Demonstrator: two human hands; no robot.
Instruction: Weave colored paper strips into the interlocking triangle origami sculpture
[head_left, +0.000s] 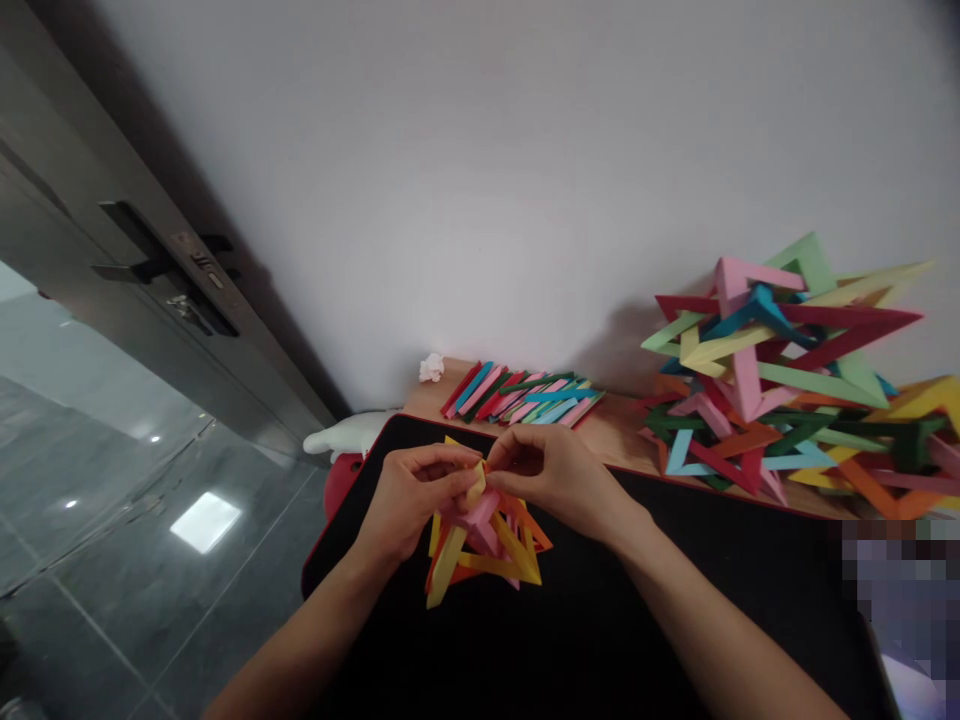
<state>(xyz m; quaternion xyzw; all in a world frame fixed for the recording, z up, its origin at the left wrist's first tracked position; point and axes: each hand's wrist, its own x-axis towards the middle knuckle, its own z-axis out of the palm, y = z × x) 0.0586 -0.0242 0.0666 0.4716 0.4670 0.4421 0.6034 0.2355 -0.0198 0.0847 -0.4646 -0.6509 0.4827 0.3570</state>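
Observation:
Above a black mat with a red edge, a folded-paper star model (499, 555) in yellow, orange and pink hangs from my fingers. My left hand (411, 495) grips its upper left side, thumb and fingers closed on a pale yellow strip (476, 484). From the right, my right hand (547, 478) pinches the top end of that same strip between thumb and forefinger. The fingertips of both hands nearly meet there. Part of the model is hidden behind my left fingers.
Behind the black mat (585, 640), folded paper strips (525, 393) and a crumpled white tissue (431, 368) lie on a wooden surface (619, 425). Several finished paper stars (780, 330) are piled at the right by the wall. A door (150, 240) stands at the left.

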